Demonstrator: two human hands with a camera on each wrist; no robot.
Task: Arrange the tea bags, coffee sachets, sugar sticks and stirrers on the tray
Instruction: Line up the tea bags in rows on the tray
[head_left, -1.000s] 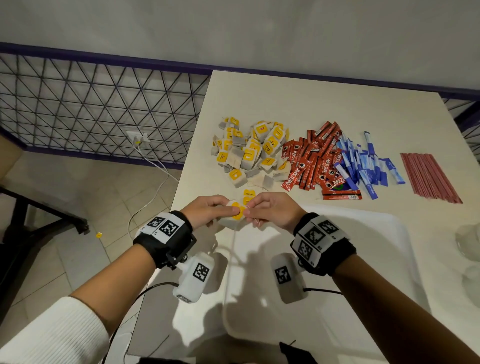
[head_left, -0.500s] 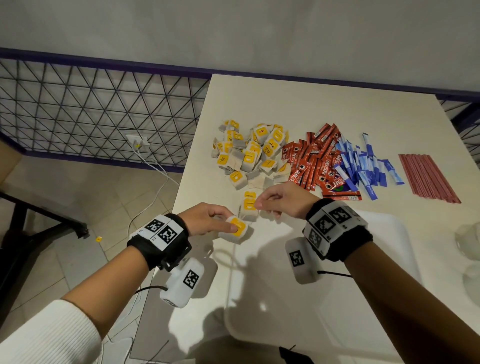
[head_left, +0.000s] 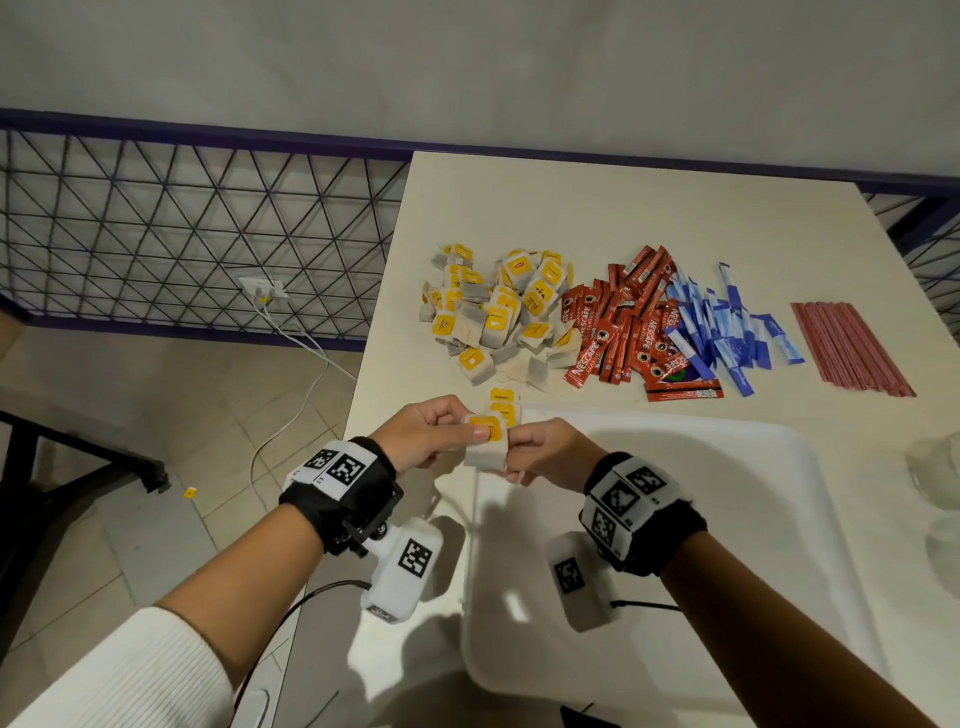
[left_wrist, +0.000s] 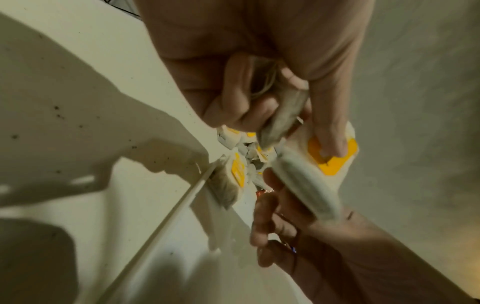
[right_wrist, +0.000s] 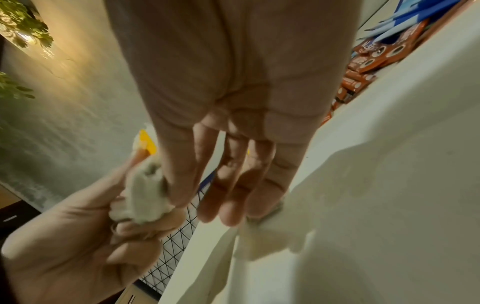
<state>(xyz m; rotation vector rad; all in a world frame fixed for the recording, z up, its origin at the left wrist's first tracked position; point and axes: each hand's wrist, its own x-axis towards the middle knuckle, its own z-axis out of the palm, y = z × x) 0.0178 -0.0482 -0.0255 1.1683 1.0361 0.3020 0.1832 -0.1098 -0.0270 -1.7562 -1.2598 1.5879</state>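
Your left hand (head_left: 426, 434) grips a small stack of tea bags (head_left: 487, 447), thumb on the yellow tag, held just above the tray's (head_left: 779, 519) far-left corner. Your right hand (head_left: 545, 454) pinches the same stack from the other side. On the desk (head_left: 623, 208) beyond: tea bag pile (head_left: 498, 312), coffee sachets (head_left: 623, 327), sugar sticks (head_left: 727, 332), stirrers (head_left: 847, 348), all off the tray

- The head view looks forward and down from above onto the cream table (head_left: 649, 208); supplies lie toward 12 o'clock.
- The left wrist view sits close under the left hand (left_wrist: 259, 61), facing along its fingers.
- The right wrist view does likewise under the right hand (right_wrist: 233, 82).
- All three share the yellow-tagged white paper tea bag (head_left: 488, 441) between both hands.
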